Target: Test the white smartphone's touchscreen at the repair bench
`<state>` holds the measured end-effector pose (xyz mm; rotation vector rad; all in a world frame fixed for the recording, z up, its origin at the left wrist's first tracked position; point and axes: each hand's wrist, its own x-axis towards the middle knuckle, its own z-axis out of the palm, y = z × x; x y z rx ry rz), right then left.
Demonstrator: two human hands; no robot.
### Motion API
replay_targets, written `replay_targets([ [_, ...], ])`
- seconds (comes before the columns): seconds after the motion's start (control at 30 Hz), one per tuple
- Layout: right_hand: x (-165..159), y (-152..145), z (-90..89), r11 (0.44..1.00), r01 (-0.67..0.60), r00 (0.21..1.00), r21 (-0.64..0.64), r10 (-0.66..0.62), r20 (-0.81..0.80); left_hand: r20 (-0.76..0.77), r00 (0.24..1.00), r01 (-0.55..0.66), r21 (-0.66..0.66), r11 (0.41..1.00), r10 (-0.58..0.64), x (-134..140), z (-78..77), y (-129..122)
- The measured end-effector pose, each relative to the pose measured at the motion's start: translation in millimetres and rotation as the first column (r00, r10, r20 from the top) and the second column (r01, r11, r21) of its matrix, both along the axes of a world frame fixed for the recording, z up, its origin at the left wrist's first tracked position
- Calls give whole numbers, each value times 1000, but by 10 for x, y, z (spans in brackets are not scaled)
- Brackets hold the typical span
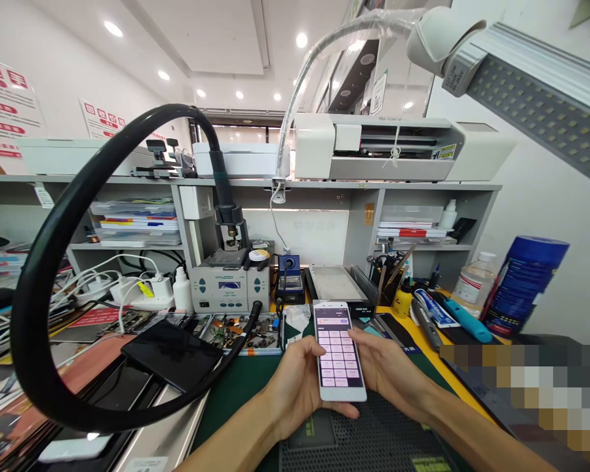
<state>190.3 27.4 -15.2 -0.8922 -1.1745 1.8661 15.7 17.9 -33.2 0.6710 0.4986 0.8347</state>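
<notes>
Above the black perforated mat (373, 440), we held a white phone (339, 354) with a lit screen, our left hand (295, 372) gripping it from the left and underneath. Our right hand (387, 368) met its right edge with the thumb; whether the other fingers gripped it, we could not tell. From the phone, a black glossy panel (174, 357) lay at nine o'clock, a grey station (211, 305) at ten, and a blue canister (526, 285) stood at two
</notes>
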Motion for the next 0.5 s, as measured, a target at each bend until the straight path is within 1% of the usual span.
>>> replay_targets([
  [0.5,0,-22,5,1000,-4,1000,14,3,29,-25,1000,-4,0,1000,4,2,19,-20],
])
